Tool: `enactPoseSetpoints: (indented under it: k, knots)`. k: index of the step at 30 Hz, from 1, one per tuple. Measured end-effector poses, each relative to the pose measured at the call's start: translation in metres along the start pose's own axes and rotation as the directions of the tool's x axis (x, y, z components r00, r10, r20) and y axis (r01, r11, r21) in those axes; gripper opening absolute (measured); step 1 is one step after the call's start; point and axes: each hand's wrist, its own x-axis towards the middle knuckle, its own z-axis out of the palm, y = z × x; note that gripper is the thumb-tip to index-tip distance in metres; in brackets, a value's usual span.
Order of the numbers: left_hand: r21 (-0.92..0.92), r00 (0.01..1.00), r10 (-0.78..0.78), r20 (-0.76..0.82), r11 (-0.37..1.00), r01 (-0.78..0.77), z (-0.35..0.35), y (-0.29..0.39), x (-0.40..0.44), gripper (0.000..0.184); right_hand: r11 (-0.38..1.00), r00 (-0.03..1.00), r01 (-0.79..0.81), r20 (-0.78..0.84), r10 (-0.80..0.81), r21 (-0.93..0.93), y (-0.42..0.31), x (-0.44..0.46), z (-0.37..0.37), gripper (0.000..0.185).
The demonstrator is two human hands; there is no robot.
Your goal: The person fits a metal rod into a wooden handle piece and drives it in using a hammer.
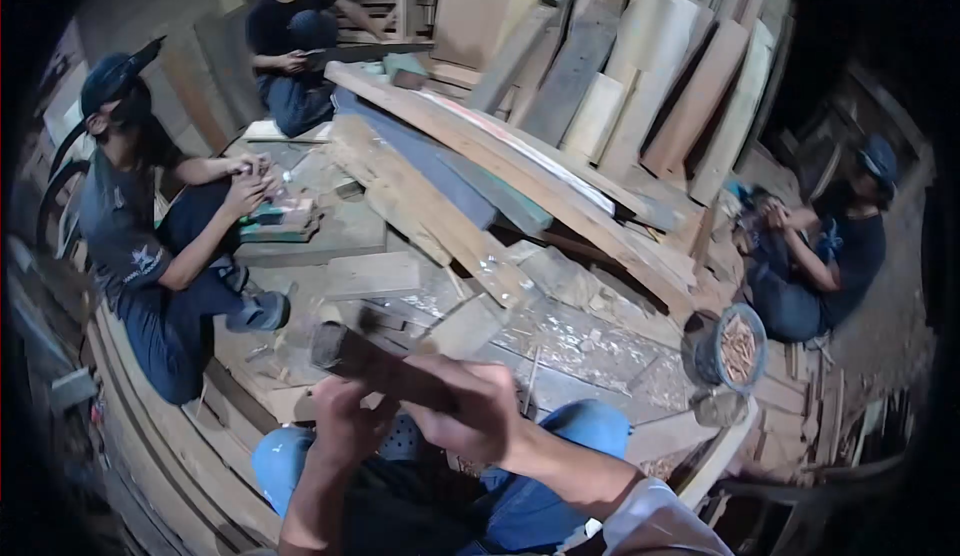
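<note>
My right hand (475, 411) is closed around a dark, squared wooden bar (375, 356). The bar's blunt end points up and to the left, in front of my knees. Just below that end is my left hand (345, 416), its fingers curled in and close to the right hand. Whatever the left fingers hold is hidden or too small to name. Both hands are raised above my lap, between my blue-clad knees.
Long planks (520, 156) lie across the middle, and more boards (640, 66) lean at the back. A bucket of wood pieces (738, 348) stands at right. Wood scraps and shavings cover the floor. Co-workers sit at left (150, 216), back (290, 36) and right (840, 236).
</note>
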Motion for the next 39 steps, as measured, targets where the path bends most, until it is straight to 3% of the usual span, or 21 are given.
enactPoseSetpoints:
  k: [1,6,12,14,15,18,20,22,24,25,28,31,34,37,39]
  knots:
    - [0.008,0.996,0.043,-0.081,0.999,-0.043,0.004,-0.002,0.002,0.030,1.000,1.000,0.012,0.024,-0.012,0.018,0.000,0.000,0.000,0.032]
    - [-0.029,0.996,0.026,-0.089,0.999,-0.029,-0.001,-0.001,0.004,0.029,0.990,0.995,0.096,-0.028,-0.099,-0.108,0.003,0.003,0.006,0.034]
    - [0.017,0.989,0.091,-0.119,0.996,-0.090,-0.005,0.000,0.003,0.028,0.990,1.000,-0.002,0.031,0.007,-0.139,0.008,-0.001,0.009,0.038]
    - [0.024,0.995,-0.079,-0.064,0.996,0.081,-0.008,-0.004,-0.006,0.028,0.997,0.999,0.054,-0.003,-0.054,-0.054,0.006,0.002,0.012,0.034]
    - [-0.007,0.995,-0.080,-0.067,0.997,0.080,-0.009,-0.002,-0.006,0.026,0.999,1.000,0.021,0.008,-0.021,-0.048,0.004,0.002,0.012,0.033]
    - [0.124,0.959,0.167,-0.228,0.982,-0.142,-0.005,-0.010,-0.005,0.026,0.991,0.994,0.035,0.105,-0.021,-0.128,0.012,-0.001,0.011,0.034]
    - [0.147,0.952,0.199,-0.232,0.975,-0.168,-0.006,-0.007,-0.004,0.029,0.991,0.998,0.015,0.060,-0.007,-0.134,0.012,-0.003,0.015,0.036]
    - [0.090,0.975,0.206,-0.083,0.976,-0.198,-0.014,-0.014,-0.003,0.029,0.987,0.998,-0.006,0.057,0.016,-0.163,0.013,-0.003,0.018,0.034]
    - [0.092,0.981,0.151,-0.124,0.986,-0.140,-0.013,-0.003,-0.002,0.026,0.989,0.998,-0.025,0.059,0.034,-0.147,0.010,0.000,0.019,0.032]
    - [0.172,0.981,0.185,-0.064,0.970,-0.172,-0.017,-0.007,-0.004,0.026,0.983,0.999,0.053,0.008,-0.052,-0.177,0.013,0.001,0.022,0.037]
    - [0.081,0.988,0.112,-0.108,0.991,-0.103,-0.010,-0.010,-0.004,0.022,0.975,0.997,0.011,0.071,0.005,-0.220,0.017,-0.001,0.025,0.040]
    - [0.153,0.972,0.223,-0.078,0.966,-0.210,-0.008,-0.006,-0.001,0.012,0.989,1.000,0.014,0.024,-0.011,-0.148,0.022,-0.001,0.029,0.032]
    - [0.142,0.964,0.256,-0.072,0.959,-0.245,-0.007,-0.006,0.001,0.013,0.983,0.997,0.083,0.027,-0.079,-0.165,0.022,0.001,0.024,0.040]
    - [0.218,0.955,0.280,-0.103,0.943,-0.253,-0.006,-0.011,-0.006,0.015,0.993,0.998,0.054,0.051,-0.049,-0.104,0.018,0.000,0.019,0.040]
    - [0.125,0.969,0.234,-0.078,0.967,-0.223,-0.008,-0.018,-0.009,0.017,0.994,0.997,0.050,0.058,-0.044,-0.100,0.018,-0.001,0.019,0.039]
